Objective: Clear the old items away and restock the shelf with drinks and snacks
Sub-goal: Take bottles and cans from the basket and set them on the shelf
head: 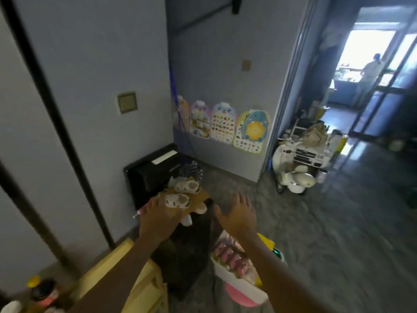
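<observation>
We reach with both hands toward a small dark stand where the old items lie: small white shoes on a brown board. Our left hand lies flat on the near edge of the board, fingers spread and bent over it, just beside the nearer shoe; whether they already grip the board we cannot tell. Our right hand is wide open in the air, to the right of the board, holding nothing. Below it, a white box of pink snack packs waits on the floor. The picture is blurred, so small details stay unclear. We think the main risk is tilting: if only one side of the board is lifted, the loose shoes may slide off and fall.
</observation>
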`<state>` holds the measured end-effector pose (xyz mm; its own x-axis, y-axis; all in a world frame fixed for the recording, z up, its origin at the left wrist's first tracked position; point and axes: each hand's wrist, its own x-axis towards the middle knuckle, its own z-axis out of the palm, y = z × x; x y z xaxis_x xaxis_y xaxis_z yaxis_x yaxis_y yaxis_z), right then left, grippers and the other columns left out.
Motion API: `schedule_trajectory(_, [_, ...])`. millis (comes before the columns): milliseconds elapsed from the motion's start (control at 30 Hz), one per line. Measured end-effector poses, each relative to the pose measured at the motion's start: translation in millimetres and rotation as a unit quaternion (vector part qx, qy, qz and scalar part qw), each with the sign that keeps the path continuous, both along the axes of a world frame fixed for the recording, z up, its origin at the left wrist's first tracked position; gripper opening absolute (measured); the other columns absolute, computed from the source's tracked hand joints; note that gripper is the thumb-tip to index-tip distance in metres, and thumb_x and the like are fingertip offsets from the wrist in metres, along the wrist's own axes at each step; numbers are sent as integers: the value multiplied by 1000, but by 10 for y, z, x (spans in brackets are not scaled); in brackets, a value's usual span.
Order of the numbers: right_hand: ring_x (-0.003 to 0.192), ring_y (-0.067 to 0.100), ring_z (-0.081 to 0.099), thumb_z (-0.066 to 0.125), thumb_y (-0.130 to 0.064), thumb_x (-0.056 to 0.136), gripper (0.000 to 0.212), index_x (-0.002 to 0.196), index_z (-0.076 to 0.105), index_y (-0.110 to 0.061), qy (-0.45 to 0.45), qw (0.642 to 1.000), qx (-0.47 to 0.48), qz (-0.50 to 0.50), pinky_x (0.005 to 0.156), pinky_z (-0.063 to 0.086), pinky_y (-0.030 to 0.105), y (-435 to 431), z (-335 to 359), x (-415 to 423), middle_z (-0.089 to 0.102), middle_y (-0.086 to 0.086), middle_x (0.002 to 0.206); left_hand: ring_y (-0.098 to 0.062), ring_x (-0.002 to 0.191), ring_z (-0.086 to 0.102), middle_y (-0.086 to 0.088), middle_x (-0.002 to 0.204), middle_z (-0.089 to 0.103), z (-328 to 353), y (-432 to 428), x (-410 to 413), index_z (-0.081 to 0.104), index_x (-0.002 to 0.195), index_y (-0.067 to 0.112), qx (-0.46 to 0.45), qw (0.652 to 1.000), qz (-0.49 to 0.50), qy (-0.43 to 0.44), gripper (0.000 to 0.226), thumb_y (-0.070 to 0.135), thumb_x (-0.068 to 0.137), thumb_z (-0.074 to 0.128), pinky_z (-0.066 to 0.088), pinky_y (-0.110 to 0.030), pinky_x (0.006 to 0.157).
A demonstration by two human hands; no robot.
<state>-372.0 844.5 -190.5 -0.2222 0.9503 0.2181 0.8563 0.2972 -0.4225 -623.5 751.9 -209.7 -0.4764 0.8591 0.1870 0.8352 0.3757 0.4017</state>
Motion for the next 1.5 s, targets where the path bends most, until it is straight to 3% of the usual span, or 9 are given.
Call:
schedule_trajectory(67, [152,34,38,43,-84,89,100,157,42,-10,4,999,0,-36,121,39,48,9,48,558,44,13,164,-33,135,55,-9,144,59,-52,223,475,51,141,21,13,1000,-27,10,92,92,83,40,46,-56,111])
schedule_trajectory(267, [158,32,30,38,-86,88,103,161,38,-14,2,994,-43,-97,126,32,47,43,-179,1798,37,11,169,-30,149,40,-9,159,46,-21,506,1793,43,154,17,-43,996,-78,-13,97,86,86,41,31,-52,123])
schedule_trajectory(467, [136,31,53,42,-81,84,94,146,51,-11,-3,988,-94,-124,109,48,42,54,-650,2164,58,11,148,-28,151,39,-10,161,45,-468,835,2242,43,157,15,-103,986,-130,18,99,86,88,35,32,-49,123])
schedule_trajectory(633, [120,30,62,48,-80,87,82,133,60,-12,-31,983,-121,-132,99,51,41,251,-1155,1989,66,9,130,-28,143,48,-9,154,51,-965,1199,2045,48,153,14,-157,976,-152,24,100,87,86,34,39,-50,115])
schedule_trajectory(767, [117,27,62,47,-86,81,87,131,57,-16,-38,977,-171,-124,93,56,42,525,-1694,1653,64,4,127,-30,141,49,-9,153,51,-1429,1523,1703,47,153,14,-209,962,-174,16,102,89,85,35,40,-49,112])
schedule_trajectory(1167, [150,32,43,47,-101,72,118,159,36,-22,-114,941,-310,-76,111,51,52,1091,-4068,1067,43,8,165,-28,138,50,-3,153,46,-3688,2411,1050,32,158,24,-379,887,-262,-41,110,90,75,58,42,-50,112])
schedule_trajectory(1267, [156,35,35,57,-97,70,125,164,27,-21,-129,936,-320,-66,112,51,53,1169,-4583,1047,34,10,170,-30,137,51,-2,158,34,-4289,2504,992,22,161,25,-382,879,-278,-56,109,77,78,71,45,-52,110])
schedule_trajectory(1367, [151,37,38,70,-87,70,122,161,29,-16,-137,940,-306,-73,110,52,53,1202,-4847,1027,41,10,163,-35,137,50,3,166,21,-4717,2509,939,12,164,30,-355,882,-300,-78,116,54,78,85,50,-54,106])
schedule_trajectory(1500, [133,32,52,75,-79,73,107,150,43,-12,-137,953,-261,-70,102,53,49,1184,-4950,1005,56,8,145,-33,133,50,5,168,29,-4923,2485,920,17,166,37,-307,910,-263,-90,104,31,86,84,50,-54,107])
